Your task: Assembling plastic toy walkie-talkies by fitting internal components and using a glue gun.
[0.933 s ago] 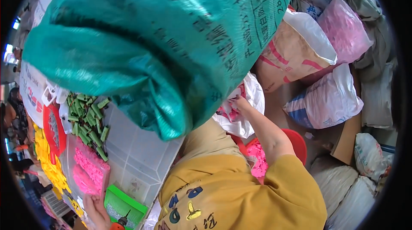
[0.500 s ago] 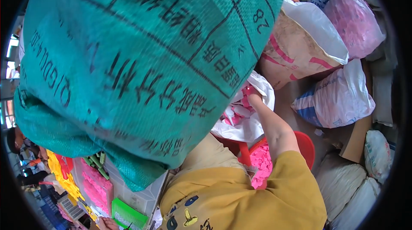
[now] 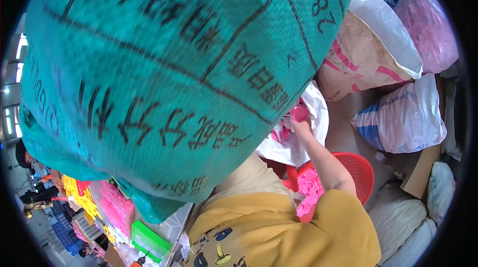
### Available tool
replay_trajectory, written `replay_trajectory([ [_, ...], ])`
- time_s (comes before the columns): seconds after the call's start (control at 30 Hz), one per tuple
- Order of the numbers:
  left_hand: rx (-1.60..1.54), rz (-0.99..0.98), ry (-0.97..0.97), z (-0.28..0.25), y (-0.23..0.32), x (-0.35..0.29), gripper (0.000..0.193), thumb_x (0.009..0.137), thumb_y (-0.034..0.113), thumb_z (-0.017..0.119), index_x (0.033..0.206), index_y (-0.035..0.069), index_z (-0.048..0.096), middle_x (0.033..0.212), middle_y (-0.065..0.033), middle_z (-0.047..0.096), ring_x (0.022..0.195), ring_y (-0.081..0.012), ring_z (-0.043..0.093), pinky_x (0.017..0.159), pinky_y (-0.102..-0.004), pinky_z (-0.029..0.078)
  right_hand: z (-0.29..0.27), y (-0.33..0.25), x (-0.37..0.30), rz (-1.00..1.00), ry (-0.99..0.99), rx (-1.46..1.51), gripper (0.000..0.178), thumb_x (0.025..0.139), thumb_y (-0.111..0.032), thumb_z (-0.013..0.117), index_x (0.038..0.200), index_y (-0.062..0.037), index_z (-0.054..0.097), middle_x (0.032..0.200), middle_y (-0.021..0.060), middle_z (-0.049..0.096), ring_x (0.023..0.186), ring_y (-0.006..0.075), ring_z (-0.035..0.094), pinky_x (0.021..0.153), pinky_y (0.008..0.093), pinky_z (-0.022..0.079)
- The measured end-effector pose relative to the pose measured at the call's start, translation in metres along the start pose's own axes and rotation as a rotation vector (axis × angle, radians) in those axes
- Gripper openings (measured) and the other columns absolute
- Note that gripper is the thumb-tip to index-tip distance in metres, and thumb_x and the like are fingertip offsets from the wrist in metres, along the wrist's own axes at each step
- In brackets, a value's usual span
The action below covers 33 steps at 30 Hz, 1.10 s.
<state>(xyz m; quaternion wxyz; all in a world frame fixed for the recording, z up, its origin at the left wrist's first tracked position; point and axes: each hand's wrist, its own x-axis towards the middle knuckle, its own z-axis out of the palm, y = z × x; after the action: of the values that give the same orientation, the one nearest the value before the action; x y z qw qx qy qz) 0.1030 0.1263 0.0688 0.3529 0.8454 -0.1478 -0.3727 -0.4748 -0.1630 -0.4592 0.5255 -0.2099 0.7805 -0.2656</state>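
My right hand (image 3: 300, 125) is at the mouth of a white bag (image 3: 284, 153) that has pink pieces (image 3: 282, 133) in it. Its fingers close round a smooth, rounded pink piece (image 3: 299, 112), too small to name. A big green woven sack (image 3: 164, 88) with dark printing fills most of the upper left and covers part of the white bag. My left hand does not show. Below my right forearm stands a red plastic basket (image 3: 367, 175) with bright pink pieces (image 3: 309, 187) in it.
An open paper-faced sack (image 3: 358, 58), a clear bag of pink pieces (image 3: 425, 28) and a white-and-blue sack (image 3: 406, 117) stand at right. At lower left, a table holds yellow pieces (image 3: 82, 200), a pink stack (image 3: 117, 207) and a green tray (image 3: 149, 241).
My right hand has risen slightly from deeper in the white bag, and a rounded pink piece now shows in it. The view has shifted, so the green sack looms larger.
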Motion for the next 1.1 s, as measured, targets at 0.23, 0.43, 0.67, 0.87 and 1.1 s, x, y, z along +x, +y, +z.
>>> replay_trajectory([
  [0.23,0.190,0.032,-0.355,0.092,0.017,-0.006,0.008,0.098,0.010,0.064,0.100,0.002,0.064,0.090,-0.0036,0.063,0.076,-0.0104,0.057,0.064,-0.0231,0.045,-0.031,0.007,-0.143,-0.137,-0.156,0.364,0.078,0.077,-0.002,0.063,0.149,-0.0095,0.032,0.129,0.0082,0.052,0.120,0.0199,0.052,0.098,0.0348,0.048],
  [0.43,0.311,0.110,-0.586,0.185,0.041,-0.037,0.008,0.097,0.007,0.062,0.103,0.001,0.064,0.094,-0.0033,0.064,0.082,-0.0109,0.058,0.069,-0.0243,0.046,-0.052,-0.067,-0.238,-0.211,-0.737,0.443,0.102,0.068,-0.008,0.090,0.151,-0.0131,0.030,0.128,0.0030,0.050,0.116,0.0157,0.051,0.100,0.0314,0.043],
  [0.67,0.153,0.730,-0.716,0.293,0.076,-0.024,0.021,0.090,0.002,0.071,0.111,-0.001,0.068,0.095,-0.0101,0.066,0.087,-0.0171,0.064,0.076,-0.0281,0.053,-0.030,-0.139,-0.318,-0.074,-1.550,0.459,0.092,0.072,-0.006,0.075,0.154,-0.0040,0.033,0.121,0.0110,0.058,0.107,0.0210,0.062,0.096,0.0363,0.050],
  [0.87,0.056,0.785,-0.750,0.279,0.072,-0.022,0.026,0.092,0.019,0.077,0.105,-0.001,0.069,0.100,-0.0083,0.063,0.087,-0.0147,0.062,0.074,-0.0262,0.049,-0.004,-0.167,-0.349,-0.573,-1.435,0.069,0.081,0.076,-0.008,0.072,0.150,-0.0030,0.038,0.136,0.0079,0.051,0.124,0.0186,0.052,0.107,0.0348,0.042],
  [1.1,0.135,1.092,-0.675,0.262,0.065,-0.013,0.019,0.089,0.013,0.075,0.102,0.000,0.073,0.092,-0.0120,0.070,0.079,-0.0223,0.068,0.070,-0.0309,0.054,0.007,-0.175,-0.361,-0.938,-1.234,-0.115,0.078,0.070,-0.014,0.070,0.142,0.0010,0.044,0.130,0.0163,0.052,0.124,0.0307,0.053,0.108,0.0367,0.040],
])
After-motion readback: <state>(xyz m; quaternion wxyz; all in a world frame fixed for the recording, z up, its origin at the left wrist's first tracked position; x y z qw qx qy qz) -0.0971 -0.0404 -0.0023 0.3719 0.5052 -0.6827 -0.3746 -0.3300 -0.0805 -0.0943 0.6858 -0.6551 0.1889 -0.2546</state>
